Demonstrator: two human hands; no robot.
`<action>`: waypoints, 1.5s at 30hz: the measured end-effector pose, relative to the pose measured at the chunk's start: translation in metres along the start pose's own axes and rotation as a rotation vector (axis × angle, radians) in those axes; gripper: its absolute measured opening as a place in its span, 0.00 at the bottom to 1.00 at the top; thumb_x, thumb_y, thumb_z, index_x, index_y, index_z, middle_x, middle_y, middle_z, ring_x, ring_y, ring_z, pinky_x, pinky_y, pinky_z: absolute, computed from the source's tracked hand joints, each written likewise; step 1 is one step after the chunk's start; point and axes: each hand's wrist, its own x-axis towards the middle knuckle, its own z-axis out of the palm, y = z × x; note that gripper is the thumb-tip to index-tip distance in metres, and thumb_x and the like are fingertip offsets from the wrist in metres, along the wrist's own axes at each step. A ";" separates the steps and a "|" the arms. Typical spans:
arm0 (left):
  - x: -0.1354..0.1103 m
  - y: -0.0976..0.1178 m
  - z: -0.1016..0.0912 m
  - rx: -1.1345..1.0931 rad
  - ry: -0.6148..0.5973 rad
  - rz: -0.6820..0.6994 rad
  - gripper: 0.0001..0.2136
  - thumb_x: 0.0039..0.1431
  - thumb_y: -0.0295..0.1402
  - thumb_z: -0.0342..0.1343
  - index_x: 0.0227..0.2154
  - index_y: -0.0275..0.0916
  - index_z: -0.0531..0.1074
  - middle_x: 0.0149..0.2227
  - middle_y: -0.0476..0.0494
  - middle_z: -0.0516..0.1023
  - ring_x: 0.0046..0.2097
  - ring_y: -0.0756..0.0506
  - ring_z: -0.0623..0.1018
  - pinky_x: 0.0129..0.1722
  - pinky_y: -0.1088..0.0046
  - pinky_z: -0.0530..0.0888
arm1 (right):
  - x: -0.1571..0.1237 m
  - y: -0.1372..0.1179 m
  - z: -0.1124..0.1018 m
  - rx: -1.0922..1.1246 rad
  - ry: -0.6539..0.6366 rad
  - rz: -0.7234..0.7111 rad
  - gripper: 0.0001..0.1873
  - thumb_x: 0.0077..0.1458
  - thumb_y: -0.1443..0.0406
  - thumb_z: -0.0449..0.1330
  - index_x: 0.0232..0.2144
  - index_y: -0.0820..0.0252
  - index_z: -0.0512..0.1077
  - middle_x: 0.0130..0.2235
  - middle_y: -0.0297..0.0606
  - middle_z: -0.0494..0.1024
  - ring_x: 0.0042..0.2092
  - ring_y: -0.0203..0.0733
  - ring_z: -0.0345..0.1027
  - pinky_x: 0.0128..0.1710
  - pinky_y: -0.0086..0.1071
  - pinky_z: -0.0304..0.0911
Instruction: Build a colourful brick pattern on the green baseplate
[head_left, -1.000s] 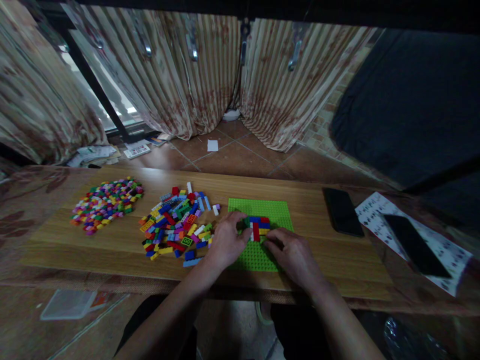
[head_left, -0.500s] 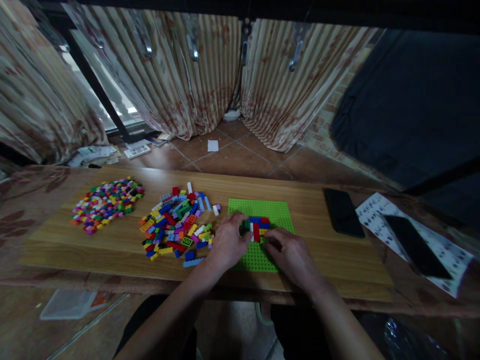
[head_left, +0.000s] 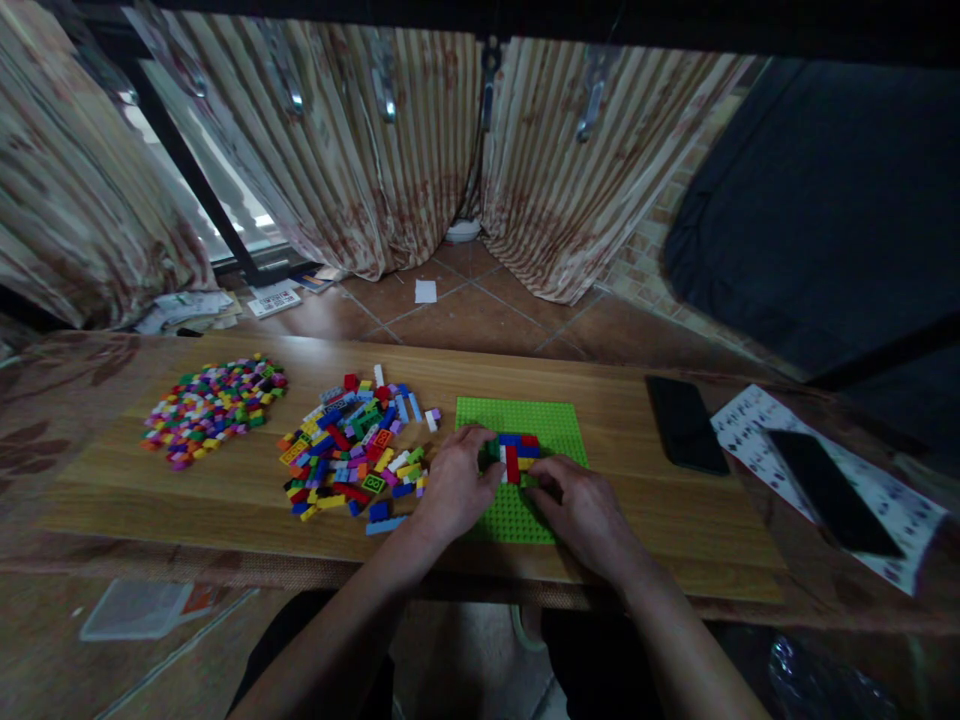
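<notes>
Creeping slightly inward, the right hand (head_left: 589,515) is nearing the brick stack (head_left: 514,452) lying crosswise at the middle of the green board (head_left: 553,418), the left hand (head_left: 454,487) curling against its other end; whether either is gripping, I cannot tell.

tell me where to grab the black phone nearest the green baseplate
Pinch its two long edges from above, probably with the right hand, the nearer one. The black phone lies flat on the table with both long sides bare, leaving nothing to hook underneath.
</notes>
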 end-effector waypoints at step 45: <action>0.003 0.020 0.026 0.144 0.104 -0.143 0.27 0.48 0.29 0.60 0.53 0.31 0.64 0.52 0.36 0.70 0.54 0.37 0.68 0.57 0.58 0.66 | 0.016 0.007 -0.002 0.088 0.131 0.401 0.12 0.43 0.57 0.65 0.30 0.57 0.76 0.31 0.37 0.79 0.33 0.44 0.71 0.33 0.36 0.62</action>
